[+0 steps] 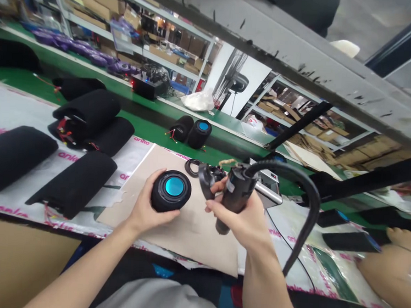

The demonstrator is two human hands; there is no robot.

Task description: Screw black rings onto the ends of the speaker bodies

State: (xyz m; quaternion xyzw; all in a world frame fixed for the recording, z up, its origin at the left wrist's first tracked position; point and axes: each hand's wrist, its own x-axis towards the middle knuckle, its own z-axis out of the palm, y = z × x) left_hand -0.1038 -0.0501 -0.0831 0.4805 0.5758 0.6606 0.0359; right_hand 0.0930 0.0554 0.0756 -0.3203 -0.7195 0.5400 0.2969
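My left hand [145,208] is wrapped round a black cylindrical speaker [172,190], whose round blue end faces up toward me. In my right hand [248,223] is a black corded electric screwdriver [238,189], gripped by its body with its thick cable looping off to the right. A curved black part [207,181] shows at the fingertips of that same hand; they seem to pinch it. Both hands are above a beige cardboard sheet [190,238]. Black rings [192,167] lie at the sheet's far edge.
Several black fabric-covered speaker bodies [75,184] with loose wires lie on the left. Two small speakers [199,134] stand on the green bench [151,144]. A metal beam [300,62] crosses overhead. Another person's arm [390,274] reaches in at right.
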